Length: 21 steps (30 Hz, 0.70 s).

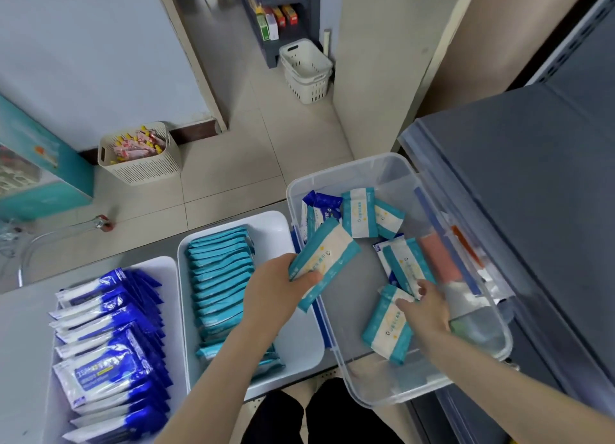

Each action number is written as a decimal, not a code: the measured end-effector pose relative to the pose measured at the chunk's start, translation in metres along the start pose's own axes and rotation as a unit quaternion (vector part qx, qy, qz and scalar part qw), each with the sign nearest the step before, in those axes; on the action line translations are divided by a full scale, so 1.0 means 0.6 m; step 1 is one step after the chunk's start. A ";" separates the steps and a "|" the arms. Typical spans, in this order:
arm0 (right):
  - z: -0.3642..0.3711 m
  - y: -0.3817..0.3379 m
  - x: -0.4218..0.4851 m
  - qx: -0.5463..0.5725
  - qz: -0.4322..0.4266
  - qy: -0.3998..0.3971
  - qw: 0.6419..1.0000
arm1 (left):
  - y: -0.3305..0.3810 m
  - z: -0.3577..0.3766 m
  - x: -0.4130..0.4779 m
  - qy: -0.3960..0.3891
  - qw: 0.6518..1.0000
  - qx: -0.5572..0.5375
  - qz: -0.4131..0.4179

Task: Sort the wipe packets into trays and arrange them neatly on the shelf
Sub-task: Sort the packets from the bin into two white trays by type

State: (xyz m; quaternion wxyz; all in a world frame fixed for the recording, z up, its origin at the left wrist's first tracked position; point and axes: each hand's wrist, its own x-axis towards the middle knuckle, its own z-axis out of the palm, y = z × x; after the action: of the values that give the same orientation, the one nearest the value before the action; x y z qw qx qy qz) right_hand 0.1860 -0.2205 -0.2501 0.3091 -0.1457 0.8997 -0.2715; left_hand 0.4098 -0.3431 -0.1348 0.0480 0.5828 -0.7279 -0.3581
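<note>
Above the clear bin's (336,173) left rim, the left hand (276,287) grips a teal packet (327,255), its tray (301,343) just leftward; the right hand (427,312) pinches a second packet (387,330).

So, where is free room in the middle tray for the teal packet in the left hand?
A bare strip runs along the middle tray's right wall, beside the teal row, partly under the left hand holding the packet. The row itself is packed tight. The blue tray is nearly full.
</note>
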 end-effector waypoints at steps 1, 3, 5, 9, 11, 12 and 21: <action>0.007 0.008 -0.005 0.008 0.077 0.014 0.997 | -0.002 -0.002 0.000 -0.003 1.000 0.004 0.003; 0.029 0.031 -0.006 0.018 0.182 0.018 0.983 | -0.008 -0.007 0.000 -0.008 1.000 0.004 0.007; 0.060 0.054 0.009 0.049 0.253 0.019 0.966 | -0.017 -0.015 -0.002 -0.006 1.000 0.003 0.013; 0.089 0.052 0.004 0.054 0.298 0.012 0.953 | -0.040 -0.031 -0.009 0.001 1.000 0.004 0.019; 0.084 0.032 -0.016 0.084 0.290 0.009 0.953 | -0.056 -0.038 -0.014 0.007 1.000 -0.002 0.019; 0.078 0.026 -0.024 0.107 0.289 -0.001 0.951 | -0.064 -0.042 -0.016 0.010 1.000 -0.008 0.019; 0.031 -0.052 -0.100 0.301 0.210 -0.039 0.930 | -0.146 -0.093 -0.018 0.039 0.999 -0.023 -0.008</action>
State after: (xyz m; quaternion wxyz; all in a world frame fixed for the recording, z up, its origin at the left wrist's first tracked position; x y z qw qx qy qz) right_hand 0.2466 -0.2277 -0.2158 0.4232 0.1358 0.7732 -0.4524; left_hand 0.5116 -0.3653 -0.1403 0.0863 0.6012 -0.7122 -0.3520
